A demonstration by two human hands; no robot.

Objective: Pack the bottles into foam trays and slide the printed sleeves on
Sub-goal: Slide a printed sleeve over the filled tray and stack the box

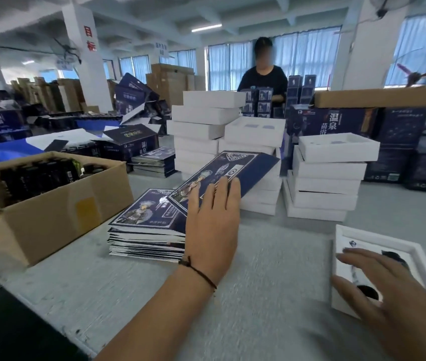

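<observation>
While tilted, sleeve (222, 173) seemingly under left fingers (222, 188).

A large workroom stretches back under a white beamed ceiling (232, 11) lit by fluorescent tube lights (206, 27). White square pillars (86, 56) carry red characters. Tall windows (297, 58) along the far wall are covered by pale blue curtains (420, 45), bright with daylight. A wall fan (386, 6) hangs at the upper right. Stacked brown cartons (170, 82) stand deep in the room, behind a grey worktable (271, 256).
</observation>
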